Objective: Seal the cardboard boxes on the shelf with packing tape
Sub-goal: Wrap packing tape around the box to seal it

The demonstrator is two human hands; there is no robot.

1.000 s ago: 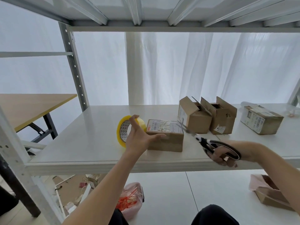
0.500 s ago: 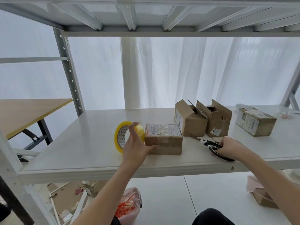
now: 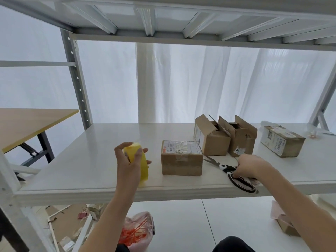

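Left hand: the fingers and thumb curl round the rim of the yellow tape roll and grip it on edge over the front strip of the shelf deck. The wrist is bent back, and the forearm rises from below the front lip. Right hand: the fingertips bend down onto the black handle of the scissors, which lie flat on the deck. Contact is visible, but whether they pinch the handle cannot be told. The right forearm crosses the front lip from the lower right. The scissor blades point toward the labelled closed box, with the tips just beside its right face, and the handle loops lie at the front lip. The closed box stands between the two hands, near the tape roll but apart from it. Behind it to the right stand the left open box and the right open box, flaps up, touching each other. A taped box sits apart to their right. Bare deck extends left of the tape roll to the perforated upright. The upper shelf spans overhead.
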